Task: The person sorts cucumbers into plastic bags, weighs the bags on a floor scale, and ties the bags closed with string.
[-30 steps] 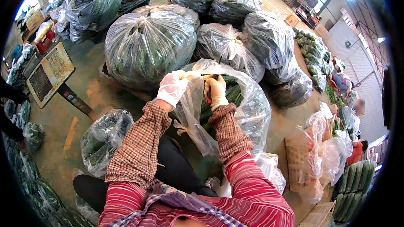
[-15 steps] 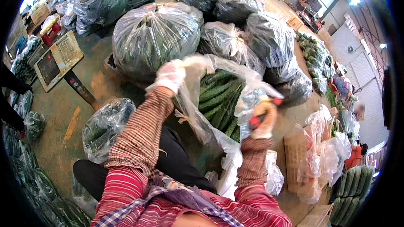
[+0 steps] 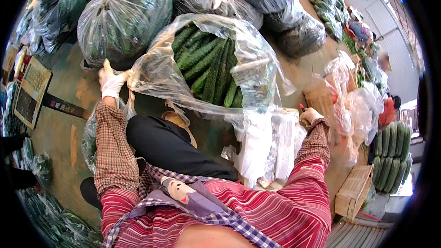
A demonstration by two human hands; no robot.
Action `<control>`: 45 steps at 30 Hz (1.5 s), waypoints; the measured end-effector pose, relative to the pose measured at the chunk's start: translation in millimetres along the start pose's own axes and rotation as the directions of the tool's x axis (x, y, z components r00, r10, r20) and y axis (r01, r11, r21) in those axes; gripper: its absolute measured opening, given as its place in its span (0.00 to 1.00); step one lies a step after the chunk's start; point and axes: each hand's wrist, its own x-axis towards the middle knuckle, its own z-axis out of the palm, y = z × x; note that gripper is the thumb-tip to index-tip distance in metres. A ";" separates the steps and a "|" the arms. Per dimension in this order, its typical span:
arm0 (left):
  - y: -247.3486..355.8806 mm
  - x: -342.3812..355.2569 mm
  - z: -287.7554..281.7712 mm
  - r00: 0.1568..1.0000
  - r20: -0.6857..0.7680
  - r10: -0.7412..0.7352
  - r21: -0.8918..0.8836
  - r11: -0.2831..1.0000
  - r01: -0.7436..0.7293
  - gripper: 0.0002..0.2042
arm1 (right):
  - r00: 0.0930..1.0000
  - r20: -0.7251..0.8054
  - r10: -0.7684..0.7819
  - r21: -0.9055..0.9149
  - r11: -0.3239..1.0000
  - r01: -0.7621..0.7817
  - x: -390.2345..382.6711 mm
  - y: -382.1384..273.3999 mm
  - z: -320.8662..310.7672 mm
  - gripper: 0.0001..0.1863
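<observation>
A large clear plastic bag lies open in front of me, its mouth spread around a pile of dark green cucumbers. My left hand, in a white glove, is closed on the gathered left edge of that bag. On the right, my gloved right hand is closed round a small tool with a red end; most of the tool is hidden in the fist. That hand is beside a stack of white folded plastic bags.
Full tied bags stand close behind the open one. A scale display on a post is at the left. To the right are a basket draped with plastic, a wooden crate and stacked packs of cucumbers. People work farther off.
The view has turned and dropped. My left hand has pulled the bag's edge out to the left, and my right hand has come away from the bag toward the white bags. The mouth is wider.
</observation>
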 end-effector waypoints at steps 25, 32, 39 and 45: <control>167.4 -306.1 162.8 0.053 0.722 0.689 -0.471 0.546 -0.693 0.09 | 0.616 -0.758 -0.215 -0.045 0.959 0.279 53.3 -64.3 36.4 0.13; 123.6 -286.3 193.4 0.152 0.956 0.250 -0.024 0.585 -0.811 0.34 | 0.877 -0.479 -0.015 0.586 0.739 0.333 155.4 -11.6 105.9 0.15; 92.8 -303.5 183.9 0.179 0.894 0.410 -0.065 0.515 -0.854 0.21 | 0.999 -0.016 -0.046 0.995 0.101 0.021 150.0 69.3 65.2 0.13; 127.1 -257.4 96.2 0.010 0.783 0.622 -0.513 0.655 -0.555 0.22 | 0.820 -0.513 -0.254 0.833 0.086 0.547 -30.8 -110.2 -9.8 0.09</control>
